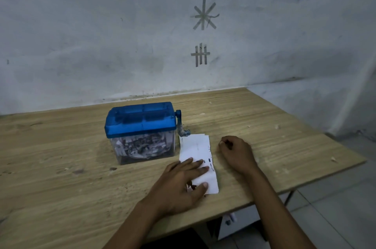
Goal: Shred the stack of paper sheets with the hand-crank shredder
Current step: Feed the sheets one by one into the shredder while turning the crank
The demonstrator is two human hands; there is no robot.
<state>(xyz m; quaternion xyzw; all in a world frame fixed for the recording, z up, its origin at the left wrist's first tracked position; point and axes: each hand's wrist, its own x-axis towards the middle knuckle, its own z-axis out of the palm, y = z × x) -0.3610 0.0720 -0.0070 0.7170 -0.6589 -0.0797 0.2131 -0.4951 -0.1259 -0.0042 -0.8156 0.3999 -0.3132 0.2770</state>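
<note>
My left hand (183,181) lies flat, fingers straight, pressing on the near half of the stack of paper sheets (196,147). My right hand (236,153) rests on the desk (61,147) just right of the stack, fingers curled under in a loose fist, with nothing in it that I can see. The stack lies flat just right of the hand-crank shredder (140,120), which has a blue lid and a clear bin (142,150) filled with shreds. Its crank (179,122) hangs down on the right side, the knob close to the stack's far corner. Tape marks (204,13) are on the wall behind.
</note>
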